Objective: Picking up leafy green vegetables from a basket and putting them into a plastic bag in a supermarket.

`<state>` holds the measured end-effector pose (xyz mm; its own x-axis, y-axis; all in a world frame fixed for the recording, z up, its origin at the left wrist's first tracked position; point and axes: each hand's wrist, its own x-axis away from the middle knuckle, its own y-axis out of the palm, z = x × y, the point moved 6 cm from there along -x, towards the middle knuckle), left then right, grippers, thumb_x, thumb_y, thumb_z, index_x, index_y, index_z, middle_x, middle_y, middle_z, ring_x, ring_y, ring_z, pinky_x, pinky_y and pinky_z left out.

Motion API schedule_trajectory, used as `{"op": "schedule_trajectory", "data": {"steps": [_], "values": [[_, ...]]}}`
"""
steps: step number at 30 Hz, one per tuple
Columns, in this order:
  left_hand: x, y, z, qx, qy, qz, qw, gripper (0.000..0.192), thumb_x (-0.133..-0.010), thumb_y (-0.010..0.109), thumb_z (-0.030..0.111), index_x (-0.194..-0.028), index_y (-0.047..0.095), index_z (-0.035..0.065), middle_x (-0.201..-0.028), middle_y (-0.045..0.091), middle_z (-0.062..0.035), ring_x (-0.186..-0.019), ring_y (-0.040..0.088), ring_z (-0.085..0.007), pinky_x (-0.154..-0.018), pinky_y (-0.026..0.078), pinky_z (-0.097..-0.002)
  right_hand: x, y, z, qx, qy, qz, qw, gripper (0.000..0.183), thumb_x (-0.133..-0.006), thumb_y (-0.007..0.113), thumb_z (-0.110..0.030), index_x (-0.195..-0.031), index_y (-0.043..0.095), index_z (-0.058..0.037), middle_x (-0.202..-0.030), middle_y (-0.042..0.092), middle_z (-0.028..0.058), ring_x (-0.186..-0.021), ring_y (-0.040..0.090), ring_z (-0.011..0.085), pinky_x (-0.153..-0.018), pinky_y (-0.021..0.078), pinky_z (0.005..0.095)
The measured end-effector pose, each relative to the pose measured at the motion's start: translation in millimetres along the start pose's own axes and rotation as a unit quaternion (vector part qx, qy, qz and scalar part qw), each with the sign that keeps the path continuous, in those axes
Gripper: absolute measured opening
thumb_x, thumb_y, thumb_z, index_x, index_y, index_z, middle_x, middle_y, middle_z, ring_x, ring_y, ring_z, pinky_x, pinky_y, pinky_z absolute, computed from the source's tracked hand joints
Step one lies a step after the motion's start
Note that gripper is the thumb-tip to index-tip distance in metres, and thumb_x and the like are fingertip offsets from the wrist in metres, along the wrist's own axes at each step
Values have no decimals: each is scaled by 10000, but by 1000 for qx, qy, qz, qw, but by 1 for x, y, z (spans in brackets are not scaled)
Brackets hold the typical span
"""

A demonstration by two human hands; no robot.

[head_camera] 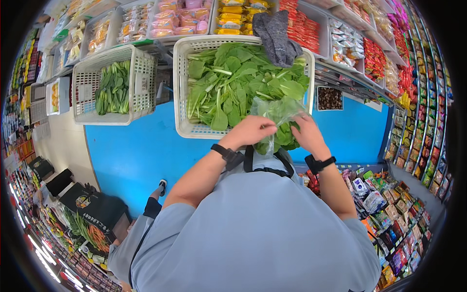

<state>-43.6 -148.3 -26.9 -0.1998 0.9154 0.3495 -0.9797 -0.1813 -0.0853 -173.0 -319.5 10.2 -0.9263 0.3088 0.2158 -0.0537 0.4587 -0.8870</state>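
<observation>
A clear plastic bag (270, 140) with leafy greens (286, 135) in it is held close to my body, at the near edge of a white plastic crate (178, 106). The fingertips of my left hand (253, 129) pinch the bag's left side. On the other side, my right hand (309, 134) grips the film near the bag's mouth, its fingers partly behind the plastic. Loose leafy greens (233, 87) fill the crate in a heap. Over its far right rim hangs a dark grey cloth (277, 36). I wear a black band on each wrist.
A second white crate (82, 106) with bundled greens (114, 87) stands at left. Bins of packaged snacks (230, 16) line the far side. Snack shelves (419, 127) rise at right. Another person's leg (157, 193) shows behind me at left, on the blue floor (138, 153).
</observation>
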Motion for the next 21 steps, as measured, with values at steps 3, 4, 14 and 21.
{"op": "schedule_trajectory", "data": {"steps": [3, 4, 14, 21], "values": [[11, -53, -60, -48, -84, 154, 983, 338, -1007, 673, 341, -1120, 760, 35, -1045, 772, -188, -960, 736, -359, -842, 576, -414, 8, -31, -22, -50, -2, -8, 999, 285, -969, 696, -144, -1221, 729, -14, -1251, 716, 206, -1065, 703, 406, -944, 577, 469], [16, -73, -81, -84, -118, 183, 972, 345, -1009, 662, 353, -1121, 764, 44, -1034, 772, -193, -965, 739, -366, -848, 579, -425, 11, -39, -22, -105, 37, -18, 994, 288, -975, 700, -144, -1229, 727, -11, -1235, 722, 206, -1058, 704, 406, -929, 575, 458], [43, -150, -278, -171, -450, 308, 821, 842, -885, 722, 204, -1564, 314, -84, -1559, 474, -278, -1468, 432, -488, -1199, 416, -539, 11, -53, -27, -172, 95, 15, 980, 241, -996, 718, -143, -1178, 733, 14, -1090, 751, 192, -933, 727, 351, -807, 572, 398], [33, -149, -254, -305, -415, 208, 832, 648, -880, 743, 178, -1428, 488, -54, -1533, 486, -309, -1396, 518, -455, -1153, 460, -520, 21, -48, -38, -167, 97, 27, 981, 224, -984, 725, -119, -1170, 738, 4, -1068, 750, 185, -924, 728, 338, -792, 572, 401]]}}
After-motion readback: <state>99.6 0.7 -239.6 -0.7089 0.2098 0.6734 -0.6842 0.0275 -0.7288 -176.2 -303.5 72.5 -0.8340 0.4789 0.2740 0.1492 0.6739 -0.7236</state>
